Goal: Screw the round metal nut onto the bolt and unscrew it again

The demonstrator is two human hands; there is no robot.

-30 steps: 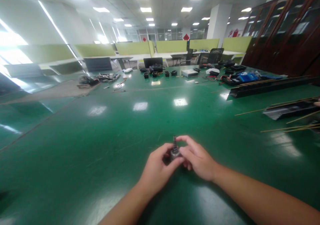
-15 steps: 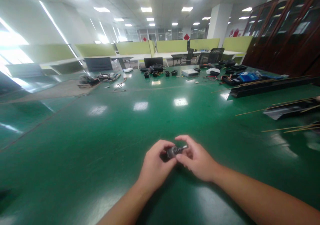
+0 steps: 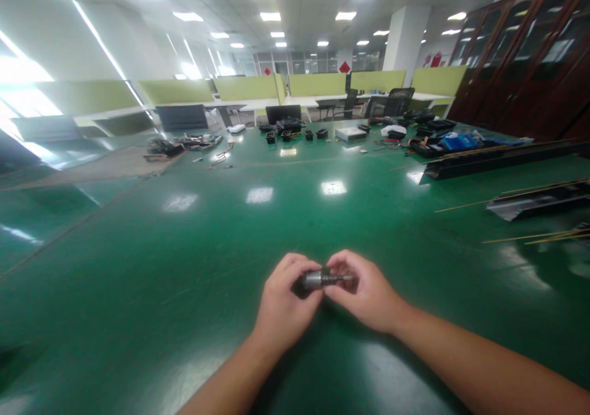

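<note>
Low in the middle of the head view, a small dark-grey metal cylinder with a thin stepped shaft is held just above the table, lying nearly level. My left hand is closed around its thick end, thumb below and fingers above. My right hand curls around the shaft end, with the thumb and fingertips near the joint between cylinder and shaft. The palms hide both ends of the part. Its exact kind is too blurred to make out.
A glossy green table lies under my hands. Metal channels with thin rods stick in from the right. Small black parts, a white box and a blue bag sit along the far edge. Left of them is a brown mat.
The metal cylinder has turned from tilted to nearly level, its shaft now pointing right. My right fingers have closed in around the shaft. Both arms stay almost in place.
</note>
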